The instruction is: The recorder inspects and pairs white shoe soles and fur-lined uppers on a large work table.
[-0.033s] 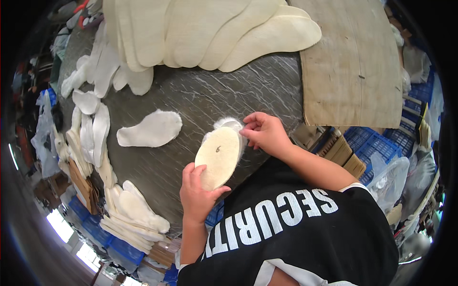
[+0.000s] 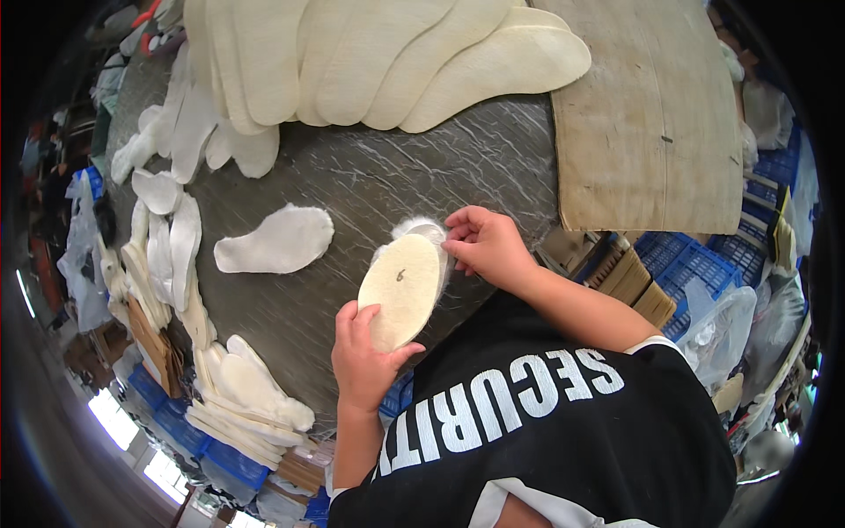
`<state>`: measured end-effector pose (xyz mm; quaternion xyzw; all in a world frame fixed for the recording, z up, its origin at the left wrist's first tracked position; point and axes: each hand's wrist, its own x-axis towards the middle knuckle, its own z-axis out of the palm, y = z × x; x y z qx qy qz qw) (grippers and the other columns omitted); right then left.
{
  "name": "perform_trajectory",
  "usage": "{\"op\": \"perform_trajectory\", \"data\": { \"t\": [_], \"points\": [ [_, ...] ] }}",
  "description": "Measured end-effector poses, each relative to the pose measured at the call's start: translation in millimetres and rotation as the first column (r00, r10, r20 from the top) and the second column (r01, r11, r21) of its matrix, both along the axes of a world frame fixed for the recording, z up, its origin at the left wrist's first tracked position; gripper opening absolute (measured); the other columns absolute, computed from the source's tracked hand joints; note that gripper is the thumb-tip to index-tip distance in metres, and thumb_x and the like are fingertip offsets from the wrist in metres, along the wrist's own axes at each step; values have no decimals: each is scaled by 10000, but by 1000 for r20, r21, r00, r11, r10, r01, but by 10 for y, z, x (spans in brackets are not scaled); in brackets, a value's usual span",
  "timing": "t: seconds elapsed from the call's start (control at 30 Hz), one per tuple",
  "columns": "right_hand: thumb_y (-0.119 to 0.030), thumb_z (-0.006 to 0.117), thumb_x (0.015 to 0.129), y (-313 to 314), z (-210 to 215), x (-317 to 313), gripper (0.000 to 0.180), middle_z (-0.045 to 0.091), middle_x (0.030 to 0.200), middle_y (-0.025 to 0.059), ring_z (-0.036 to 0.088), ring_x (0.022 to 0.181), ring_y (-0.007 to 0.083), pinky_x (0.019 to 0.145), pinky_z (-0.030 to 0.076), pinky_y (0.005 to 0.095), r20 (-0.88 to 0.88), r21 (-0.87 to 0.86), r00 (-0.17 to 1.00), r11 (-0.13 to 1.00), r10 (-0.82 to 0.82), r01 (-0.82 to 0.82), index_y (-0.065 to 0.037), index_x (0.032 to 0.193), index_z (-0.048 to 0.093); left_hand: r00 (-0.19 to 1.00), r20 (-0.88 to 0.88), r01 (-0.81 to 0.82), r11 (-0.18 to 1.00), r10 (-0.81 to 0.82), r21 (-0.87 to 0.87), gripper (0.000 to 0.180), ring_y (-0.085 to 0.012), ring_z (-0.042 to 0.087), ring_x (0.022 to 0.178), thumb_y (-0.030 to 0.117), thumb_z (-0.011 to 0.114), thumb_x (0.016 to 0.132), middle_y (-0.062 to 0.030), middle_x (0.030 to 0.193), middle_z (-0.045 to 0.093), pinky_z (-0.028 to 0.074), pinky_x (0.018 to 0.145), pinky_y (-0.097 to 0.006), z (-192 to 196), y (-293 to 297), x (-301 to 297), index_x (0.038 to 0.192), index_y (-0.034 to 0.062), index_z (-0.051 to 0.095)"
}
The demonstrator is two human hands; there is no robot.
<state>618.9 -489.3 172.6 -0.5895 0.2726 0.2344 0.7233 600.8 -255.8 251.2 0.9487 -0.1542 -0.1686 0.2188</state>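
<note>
Steady the insole low, work the fluffy edge lightly

The cream insole [image 2: 409, 304] is in the person's left hand [image 2: 365, 363], near the close edge of the dark surface [image 2: 378, 180]; whether it touches the surface cannot be told. The left fingers are clamped on its lower end, with the thumb at the rim and the fingertips over the upper face, leaving most of that face uncovered. That low grip seems sound, provided it is firm enough to stop twisting but not so tight that the sole bends.

A fluffy white piece [image 2: 424, 227] shows from behind the far end. The right hand [image 2: 495, 248] is at its border, thumb and forefinger nearly together; whether they are clamped on the fibres cannot be told. A small, light pinch close to the rim would probably serve best, since a hard tug could thin the fluff or slide the two layers out of line.

The loose fleecy sole [image 2: 275, 240] lies to the left, well apart from both hands, and the fan of cream insoles [image 2: 506, 66] lies beyond them, so neither should hamper small movements.
</note>
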Motion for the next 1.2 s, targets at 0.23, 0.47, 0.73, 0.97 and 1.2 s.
{"op": "perform_trajectory", "data": {
  "t": [0.23, 0.47, 0.73, 0.97, 1.2],
  "points": [
    [2, 602, 811, 6, -4, -1, 231, 629, 833, 88, 605, 565, 114, 444, 484, 240, 11, 9, 999, 999, -36, 36, 31, 1035, 555, 1000, -7, 16, 1000, -16, -25, 823, -321, 576, 961, 384, 866, 481, -142, 1181, 485, 506, 785, -397, -68, -68, -13, 1180, 69, 565],
    [-13, 595, 843, -17, 23, 24, 185, 639, 833, 61, 587, 565, 82, 464, 479, 207, -20, 6, 1000, 1000, 14, -14, 20, 1019, 552, 998, 48, 43, 999, -43, -10, 821, -323, 581, 955, 371, 869, 476, -151, 1173, 491, 509, 779, -393, -138, -94, -2, 1179, 67, 572],
    [-16, 582, 834, 0, -18, 15, 211, 661, 818, 99, 631, 579, 118, 474, 507, 241, 4, 10, 1000, 1000, 7, -7, 49, 1034, 598, 995, 66, 76, 997, -75, -5, 816, -328, 577, 959, 377, 864, 488, -159, 1171, 495, 506, 781, -393, -153, -114, 45, 1186, 68, 575],
    [6, 556, 839, -7, -20, 29, 231, 672, 839, 86, 611, 585, 98, 486, 499, 229, -9, 29, 999, 999, 40, -40, 45, 1062, 605, 996, 43, 83, 996, -84, 21, 813, -329, 579, 958, 364, 867, 483, -161, 1172, 497, 507, 779, -395, -132, -120, 73, 1184, 69, 579],
    [30, 539, 842, -21, -5, 40, 213, 676, 828, 62, 586, 578, 76, 483, 483, 214, -8, 44, 998, 997, 56, -56, 28, 1035, 628, 996, 19, 83, 996, -84, 27, 811, -334, 582, 957, 347, 871, 473, -161, 1162, 505, 508, 772, -397, -127, -137, 100, 1179, 70, 582]
  ]
}}
